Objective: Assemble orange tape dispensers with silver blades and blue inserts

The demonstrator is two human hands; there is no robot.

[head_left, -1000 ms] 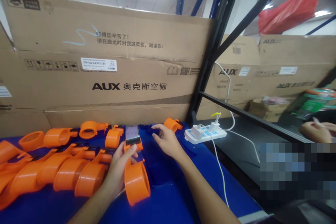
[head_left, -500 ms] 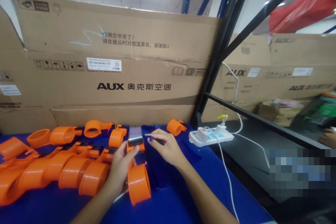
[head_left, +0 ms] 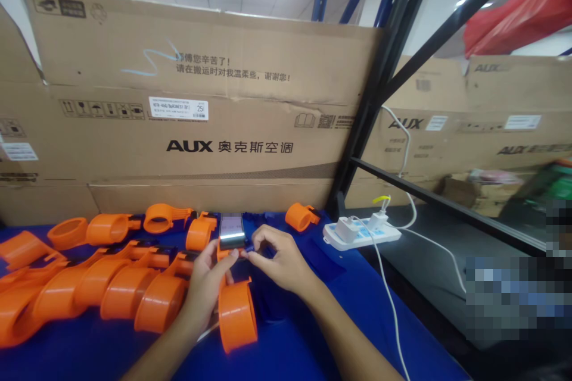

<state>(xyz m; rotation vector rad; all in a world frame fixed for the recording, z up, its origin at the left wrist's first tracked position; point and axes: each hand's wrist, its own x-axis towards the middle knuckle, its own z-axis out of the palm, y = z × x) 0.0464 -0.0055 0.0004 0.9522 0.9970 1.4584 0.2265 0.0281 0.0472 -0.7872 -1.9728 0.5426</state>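
My left hand is closed round the upper part of an orange tape dispenser, with the thumb laid across it. The dispenser's wide ring hangs below the fingers. Directly above the thumb is a phone-like device with a lit screen; whether it touches the dispenser I cannot tell. My right hand pinches a small dark blue piece at the dispenser's right side. Its fingertips are close to my left thumb, and the exact contact is partly hidden.
Several more orange dispensers lie in rows on the blue table cover at left. Another dispenser sits behind my right hand. A white power strip with cables stands at right. A large cardboard box forms the back, beside a black rack post.
My right hand has moved left and slightly down, bringing the small blue piece against or close to the dispenser. My left hand has stayed nearly in place.
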